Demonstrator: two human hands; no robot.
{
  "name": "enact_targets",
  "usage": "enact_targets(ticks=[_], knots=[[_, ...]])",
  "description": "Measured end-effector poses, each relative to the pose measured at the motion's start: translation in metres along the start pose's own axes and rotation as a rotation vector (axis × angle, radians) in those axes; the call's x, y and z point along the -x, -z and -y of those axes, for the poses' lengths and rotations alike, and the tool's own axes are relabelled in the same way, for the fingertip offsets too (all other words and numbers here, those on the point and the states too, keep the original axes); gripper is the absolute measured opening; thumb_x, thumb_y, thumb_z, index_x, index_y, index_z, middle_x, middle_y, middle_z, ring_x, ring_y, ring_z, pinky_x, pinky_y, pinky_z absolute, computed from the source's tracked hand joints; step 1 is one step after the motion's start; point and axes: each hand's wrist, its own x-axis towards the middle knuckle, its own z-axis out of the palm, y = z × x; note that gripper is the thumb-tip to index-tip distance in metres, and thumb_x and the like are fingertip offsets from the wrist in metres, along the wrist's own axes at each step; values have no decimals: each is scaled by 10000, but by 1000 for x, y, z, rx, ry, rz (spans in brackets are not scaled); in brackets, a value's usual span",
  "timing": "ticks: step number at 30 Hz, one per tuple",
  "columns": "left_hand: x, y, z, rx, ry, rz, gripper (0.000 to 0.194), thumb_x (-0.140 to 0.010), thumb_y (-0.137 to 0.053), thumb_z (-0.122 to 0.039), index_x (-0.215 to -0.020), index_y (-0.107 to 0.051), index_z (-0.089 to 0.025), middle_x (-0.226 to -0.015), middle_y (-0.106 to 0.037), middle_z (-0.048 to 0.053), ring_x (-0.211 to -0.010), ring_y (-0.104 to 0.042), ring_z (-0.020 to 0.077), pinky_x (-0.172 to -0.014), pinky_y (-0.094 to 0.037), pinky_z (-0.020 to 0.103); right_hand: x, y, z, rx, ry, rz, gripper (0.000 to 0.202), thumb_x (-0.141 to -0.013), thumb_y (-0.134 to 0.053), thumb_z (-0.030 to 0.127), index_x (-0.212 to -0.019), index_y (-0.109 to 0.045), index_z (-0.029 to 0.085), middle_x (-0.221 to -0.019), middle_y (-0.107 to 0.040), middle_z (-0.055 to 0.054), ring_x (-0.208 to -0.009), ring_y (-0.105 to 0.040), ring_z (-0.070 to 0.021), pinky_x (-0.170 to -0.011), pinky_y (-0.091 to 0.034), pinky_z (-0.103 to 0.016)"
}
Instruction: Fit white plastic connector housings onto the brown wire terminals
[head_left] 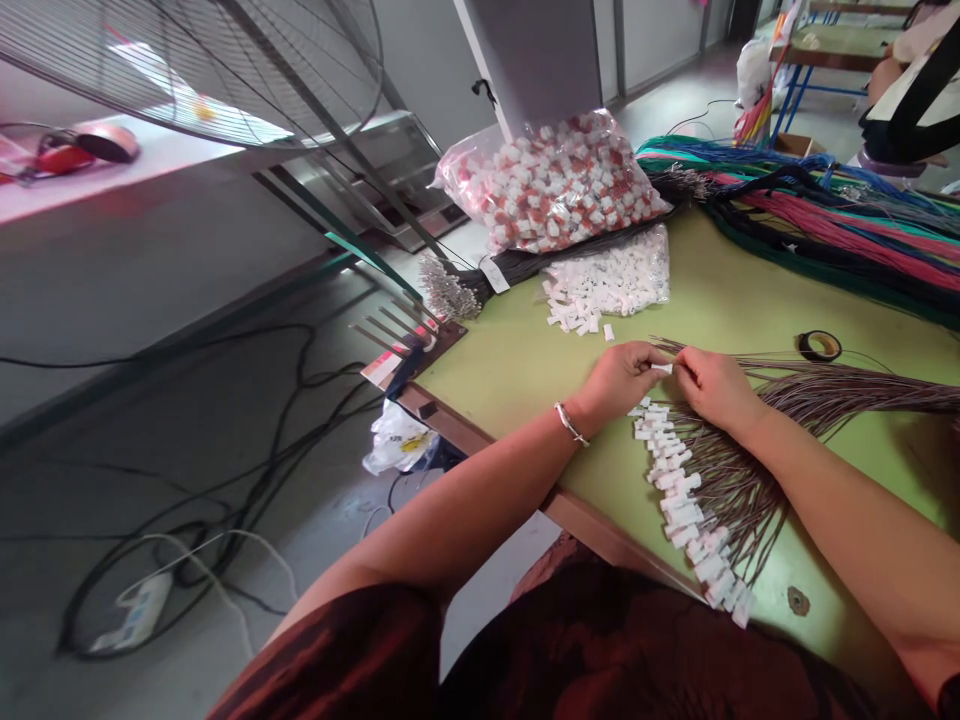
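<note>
Between my two hands is a small white connector housing (663, 369). My left hand (624, 378), with a bracelet at its wrist, pinches the housing from the left. Close against it, my right hand (711, 388) is closed on a thin brown wire just at the housing's right end; the fingers cover most of the join. Below the hands, a fanned row of white connectors (682, 512) sits on the ends of a brown wire bundle (847, 395) that runs off to the right. Loose white housings (600, 290) spill from a clear bag beyond my left hand.
A large clear bag of white and orange connectors (562, 185) stands at the back. Black tape (820, 346) lies right of my hands. Coloured wire bundles (825, 210) cover the far right. Metal prongs (394, 325) stick up at the left corner. Cables (262, 500) lie on the floor.
</note>
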Motion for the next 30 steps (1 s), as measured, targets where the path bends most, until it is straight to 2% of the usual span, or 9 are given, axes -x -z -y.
enact_targets(ticks=[6, 9, 13, 16, 18, 21, 23, 26, 30], knots=[[0, -2, 5, -11, 58, 37, 94, -724, -584, -142, -783, -655, -126, -660, -613, 1, -569, -507, 90, -545, -417, 218, 2, 0, -2, -76, 1, 12, 208, -845, -422, 255, -796, -601, 162, -701, -637, -56, -583, -514, -149, -578, -323, -256], [4, 4, 4, -91, 2, 83, 78, -727, -594, -147, -778, -649, -124, -695, -614, 16, -583, -515, 92, -552, -423, 219, 2, 8, -3, -94, -1, 33, 185, -818, -474, 279, -750, -616, 182, -696, -633, -33, -588, -510, -144, -572, -329, -257], [15, 17, -9, -171, -192, 326, 107, -757, -572, -140, -792, -672, -149, -787, -661, 50, -696, -577, 122, -673, -467, 250, -9, 13, -8, 68, -69, -152, 219, -837, -466, 308, -851, -647, 184, -876, -641, -83, -830, -533, -211, -697, -365, -299], [20, 30, -14, -115, -259, 488, 148, -792, -565, -204, -845, -700, -172, -865, -690, 71, -789, -615, 144, -755, -478, 260, -22, 4, -9, 181, -116, -143, 234, -813, -520, 339, -929, -643, 178, -983, -619, -117, -944, -485, -269, -774, -358, -357], [18, 42, -11, -117, -169, 405, 157, -792, -569, -242, -834, -708, -183, -858, -698, 63, -765, -625, 145, -728, -481, 247, -27, -3, -6, 217, -135, -80, 189, -801, -539, 319, -879, -641, 181, -955, -611, -117, -919, -475, -270, -773, -354, -371], [4, 64, 0, -293, 86, 6, 178, -780, -562, -267, -690, -684, -172, -628, -658, 33, -599, -588, 142, -611, -459, 245, -27, -11, -2, 229, -130, -35, 153, -822, -504, 266, -791, -621, 172, -875, -591, -116, -875, -466, -255, -773, -352, -368], [-10, 74, 4, -413, 183, -174, 221, -791, -540, -275, -634, -649, -164, -503, -589, 25, -554, -561, 151, -597, -444, 256, -24, -12, 0, 215, -130, -57, 167, -840, -464, 236, -802, -605, 156, -872, -576, -128, -870, -468, -251, -777, -358, -361], [-30, 74, 1, -539, 218, -215, 207, -781, -567, -316, -674, -638, -153, -574, -610, 66, -653, -593, 199, -661, -452, 294, -20, -10, 2, 142, -164, -125, 177, -858, -414, 221, -882, -569, 137, -914, -566, -141, -831, -492, -235, -731, -375, -339], [-45, 56, -2, -658, 278, -106, 161, -719, -641, -268, -791, -643, -124, -807, -653, 164, -822, -608, 292, -733, -458, 369, -20, 2, 1, 13, -221, -137, 172, -865, -403, 252, -920, -535, 156, -852, -596, -100, -713, -513, -204, -633, -363, -307]])
